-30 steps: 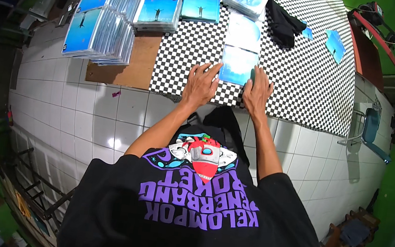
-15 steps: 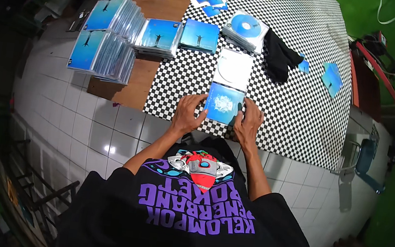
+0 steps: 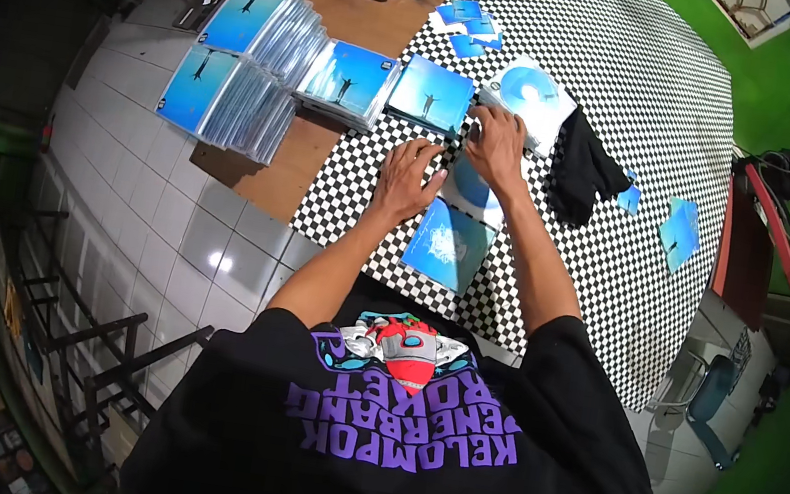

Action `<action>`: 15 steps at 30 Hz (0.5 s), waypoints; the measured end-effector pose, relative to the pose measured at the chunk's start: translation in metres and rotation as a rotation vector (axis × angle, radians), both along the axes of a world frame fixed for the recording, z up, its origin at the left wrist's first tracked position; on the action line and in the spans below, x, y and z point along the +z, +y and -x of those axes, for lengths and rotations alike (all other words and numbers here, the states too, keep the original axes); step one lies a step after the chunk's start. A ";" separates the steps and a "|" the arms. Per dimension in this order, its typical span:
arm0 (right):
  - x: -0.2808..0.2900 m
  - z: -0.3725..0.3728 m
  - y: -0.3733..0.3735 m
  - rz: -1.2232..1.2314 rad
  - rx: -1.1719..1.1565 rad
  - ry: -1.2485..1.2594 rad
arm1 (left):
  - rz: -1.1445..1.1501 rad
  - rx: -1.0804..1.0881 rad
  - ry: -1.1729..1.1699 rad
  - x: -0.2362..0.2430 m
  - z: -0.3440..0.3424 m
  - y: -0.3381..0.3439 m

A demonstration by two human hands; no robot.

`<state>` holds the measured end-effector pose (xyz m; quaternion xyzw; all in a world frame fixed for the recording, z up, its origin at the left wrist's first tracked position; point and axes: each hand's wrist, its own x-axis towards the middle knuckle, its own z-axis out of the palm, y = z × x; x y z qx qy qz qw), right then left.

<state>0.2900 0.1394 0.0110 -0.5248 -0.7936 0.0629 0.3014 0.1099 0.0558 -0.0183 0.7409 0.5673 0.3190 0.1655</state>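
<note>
An open clear CD case lies in front of me, its lower half filled by a blue printed insert point(image 3: 449, 245). Its upper half shows a blue disc point(image 3: 471, 192), partly under my right forearm and hand. Over the left edge of that half is my left hand point(image 3: 406, 184), fingers spread and nothing seen in them. My right hand point(image 3: 497, 147) reaches further forward, thumb and bent fingers apart, beside the right edge of a stack of blue booklets point(image 3: 430, 93). Whether its fingertips touch the booklets I cannot tell.
Tall stacks of filled CD cases point(image 3: 249, 65) stand at the left, with a shorter stack point(image 3: 348, 77) beside the booklets. A disc-topped pile point(image 3: 528, 92), a black cloth point(image 3: 583, 167) and small blue cards point(image 3: 471, 25) lie on the checkered tablecloth point(image 3: 592, 285).
Both hands have left the sides of the insert and moved forward, the right one further. The case's upper half looked white before; a blue disc shows there now. The view has shifted.
</note>
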 end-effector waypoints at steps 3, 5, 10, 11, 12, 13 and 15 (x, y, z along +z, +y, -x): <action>0.002 0.010 0.044 0.001 -0.021 -0.036 | 0.033 0.021 0.039 -0.003 -0.005 0.012; 0.009 0.016 0.075 0.037 -0.095 -0.119 | 0.084 0.022 0.080 -0.004 -0.004 0.008; -0.008 0.030 0.134 0.051 -0.238 -0.214 | 0.152 -0.011 0.161 -0.003 -0.009 0.011; -0.013 0.037 0.142 0.057 -0.238 -0.215 | 0.167 -0.013 0.172 -0.002 -0.007 0.012; -0.018 0.043 0.148 0.096 -0.255 -0.253 | 0.182 -0.017 0.182 -0.001 -0.006 0.013; -0.023 0.047 0.153 0.134 -0.274 -0.293 | 0.196 -0.022 0.192 0.000 -0.006 0.014; -0.032 0.050 0.159 0.176 -0.303 -0.333 | 0.202 -0.039 0.190 0.002 -0.007 0.016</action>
